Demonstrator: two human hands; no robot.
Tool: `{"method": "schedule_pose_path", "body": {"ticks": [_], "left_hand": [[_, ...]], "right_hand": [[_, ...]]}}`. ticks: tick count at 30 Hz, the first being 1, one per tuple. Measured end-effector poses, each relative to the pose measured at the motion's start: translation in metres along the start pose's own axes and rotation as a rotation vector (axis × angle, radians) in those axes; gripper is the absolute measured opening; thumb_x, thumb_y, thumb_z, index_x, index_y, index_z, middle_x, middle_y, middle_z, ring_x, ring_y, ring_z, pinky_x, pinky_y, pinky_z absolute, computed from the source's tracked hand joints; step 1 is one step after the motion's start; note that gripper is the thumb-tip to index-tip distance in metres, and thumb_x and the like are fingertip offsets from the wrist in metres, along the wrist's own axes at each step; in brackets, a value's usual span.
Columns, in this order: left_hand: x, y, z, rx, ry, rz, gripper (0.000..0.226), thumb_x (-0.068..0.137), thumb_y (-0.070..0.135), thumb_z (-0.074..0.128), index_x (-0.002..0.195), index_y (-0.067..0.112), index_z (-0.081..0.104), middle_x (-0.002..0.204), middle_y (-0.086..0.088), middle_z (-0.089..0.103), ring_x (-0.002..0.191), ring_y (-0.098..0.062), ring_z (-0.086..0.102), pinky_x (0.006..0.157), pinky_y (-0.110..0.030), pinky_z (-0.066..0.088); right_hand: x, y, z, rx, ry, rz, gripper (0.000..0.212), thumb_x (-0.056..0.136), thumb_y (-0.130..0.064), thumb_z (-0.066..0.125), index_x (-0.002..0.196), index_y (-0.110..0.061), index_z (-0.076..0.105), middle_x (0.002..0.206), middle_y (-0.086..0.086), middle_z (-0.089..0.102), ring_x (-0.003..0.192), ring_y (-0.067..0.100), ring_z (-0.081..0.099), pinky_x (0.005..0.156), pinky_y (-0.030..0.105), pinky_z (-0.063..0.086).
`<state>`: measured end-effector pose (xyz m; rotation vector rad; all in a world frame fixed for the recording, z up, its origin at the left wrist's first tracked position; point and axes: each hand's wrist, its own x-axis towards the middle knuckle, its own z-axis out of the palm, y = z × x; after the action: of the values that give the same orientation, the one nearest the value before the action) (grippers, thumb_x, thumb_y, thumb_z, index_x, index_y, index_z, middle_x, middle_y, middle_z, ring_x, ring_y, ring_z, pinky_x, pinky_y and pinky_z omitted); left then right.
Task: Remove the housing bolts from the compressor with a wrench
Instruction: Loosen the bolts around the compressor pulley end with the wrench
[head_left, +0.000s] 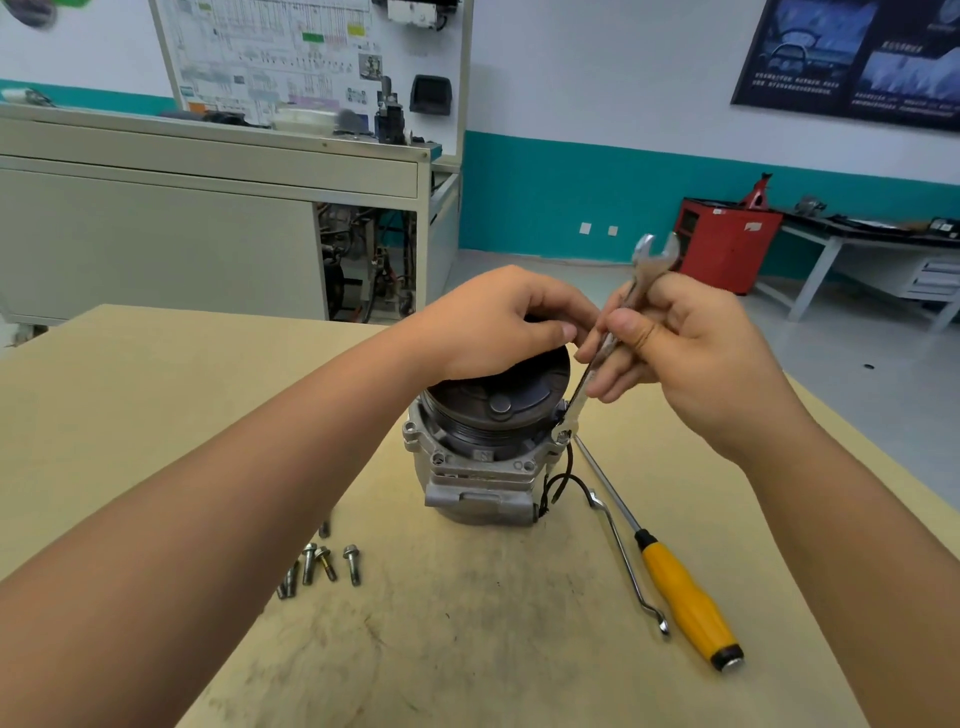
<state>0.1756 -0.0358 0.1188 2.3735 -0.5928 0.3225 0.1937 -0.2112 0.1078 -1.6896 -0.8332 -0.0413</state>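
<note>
1. The compressor (478, 467) stands upright mid-table (156, 415). The left hand (498, 322) grips its clutch pulley (498, 400), likely to steady it.
2. The right hand (691, 353) pinches the wrench (647, 265), whose lower end sits on a flange bolt (562, 436).
3. Loose bolts (322, 564) lie grouped front-left, out of the way.

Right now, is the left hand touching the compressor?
Touching. The head view shows the left hand resting on top of the compressor, its palm on the dark top disc and its fingers curled over the rim.
</note>
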Motion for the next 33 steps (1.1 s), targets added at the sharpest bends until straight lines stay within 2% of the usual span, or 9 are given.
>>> {"method": "schedule_pose_path", "body": {"ticks": [7, 11, 14, 16, 20, 24, 26, 30, 33], "left_hand": [[-0.001, 0.0, 0.003, 0.019, 0.088, -0.008, 0.026, 0.095, 0.008, 0.051, 0.086, 0.03, 0.062, 0.079, 0.019, 0.06, 0.072, 0.013, 0.052, 0.068, -0.004, 0.036], [-0.001, 0.001, 0.012, 0.249, 0.153, 0.038, 0.03, 0.091, 0.003, 0.046, 0.072, 0.026, 0.044, 0.078, 0.015, 0.044, 0.079, -0.01, 0.046, 0.066, -0.014, 0.031], [0.002, -0.005, 0.019, 0.432, 0.141, 0.002, 0.016, 0.096, 0.012, 0.041, 0.085, 0.018, 0.05, 0.096, 0.004, 0.053, 0.114, -0.025, 0.047, 0.1, -0.036, 0.034], [0.004, -0.005, 0.022, 0.52, 0.135, -0.145, 0.024, 0.101, 0.02, 0.033, 0.108, 0.019, 0.056, 0.119, 0.0, 0.056, 0.134, -0.024, 0.034, 0.111, -0.055, 0.021], [0.003, -0.004, 0.025, 0.554, 0.152, -0.161, 0.017, 0.102, 0.021, 0.029, 0.099, 0.026, 0.045, 0.088, 0.0, 0.048, 0.105, -0.03, 0.051, 0.085, -0.039, 0.033], [0.005, -0.005, 0.026, 0.506, 0.168, -0.187, 0.034, 0.102, 0.023, 0.029, 0.125, 0.025, 0.053, 0.116, -0.001, 0.063, 0.11, -0.027, 0.053, 0.083, -0.038, 0.034], [0.005, -0.006, 0.027, 0.518, 0.165, -0.171, 0.035, 0.102, 0.024, 0.029, 0.126, 0.026, 0.053, 0.109, 0.0, 0.063, 0.105, -0.026, 0.053, 0.078, -0.035, 0.031], [0.005, -0.006, 0.025, 0.536, 0.17, -0.138, 0.022, 0.1, 0.022, 0.03, 0.1, 0.025, 0.052, 0.084, 0.005, 0.041, 0.084, -0.022, 0.043, 0.072, -0.033, 0.027], [0.005, -0.004, 0.026, 0.528, 0.174, -0.141, 0.015, 0.1, 0.022, 0.031, 0.086, 0.023, 0.038, 0.079, 0.004, 0.045, 0.082, -0.025, 0.046, 0.071, -0.034, 0.03]], "right_hand": [[0.003, -0.005, 0.011, -0.183, -0.088, -0.051, 0.02, 0.096, -0.005, 0.048, 0.081, -0.018, 0.05, 0.063, -0.004, 0.06, 0.05, 0.009, 0.053, 0.052, 0.017, 0.044], [0.001, -0.009, 0.017, -0.343, -0.102, -0.122, 0.021, 0.095, -0.011, 0.05, 0.081, -0.027, 0.053, 0.064, -0.008, 0.056, 0.049, 0.004, 0.055, 0.052, 0.015, 0.043], [-0.002, -0.011, 0.014, -0.395, -0.089, -0.133, 0.012, 0.095, -0.011, 0.051, 0.089, -0.019, 0.058, 0.067, -0.004, 0.056, 0.052, 0.007, 0.058, 0.054, 0.015, 0.045], [-0.007, -0.011, 0.009, -0.377, -0.071, -0.118, 0.013, 0.095, -0.01, 0.051, 0.094, -0.019, 0.059, 0.065, 0.002, 0.061, 0.053, 0.01, 0.06, 0.054, 0.018, 0.048], [-0.016, -0.01, 0.001, -0.309, -0.047, -0.109, 0.025, 0.095, -0.007, 0.05, 0.098, -0.03, 0.057, 0.07, 0.008, 0.066, 0.056, 0.013, 0.062, 0.057, 0.017, 0.051], [-0.015, -0.01, -0.001, -0.343, -0.044, -0.094, 0.026, 0.096, -0.007, 0.047, 0.108, -0.03, 0.053, 0.078, 0.0, 0.066, 0.059, 0.01, 0.063, 0.06, 0.016, 0.051], [-0.012, -0.01, 0.001, -0.378, -0.059, -0.112, 0.029, 0.097, -0.005, 0.046, 0.115, -0.028, 0.05, 0.08, -0.005, 0.065, 0.058, 0.009, 0.062, 0.058, 0.013, 0.049], [-0.009, -0.009, 0.005, -0.426, -0.061, -0.151, 0.02, 0.096, -0.005, 0.047, 0.103, -0.021, 0.058, 0.077, 0.002, 0.066, 0.056, 0.011, 0.062, 0.055, 0.015, 0.048], [-0.011, -0.008, 0.007, -0.337, -0.04, -0.152, 0.018, 0.096, -0.001, 0.046, 0.092, -0.014, 0.058, 0.074, 0.005, 0.067, 0.054, 0.017, 0.064, 0.053, 0.025, 0.053]]}}
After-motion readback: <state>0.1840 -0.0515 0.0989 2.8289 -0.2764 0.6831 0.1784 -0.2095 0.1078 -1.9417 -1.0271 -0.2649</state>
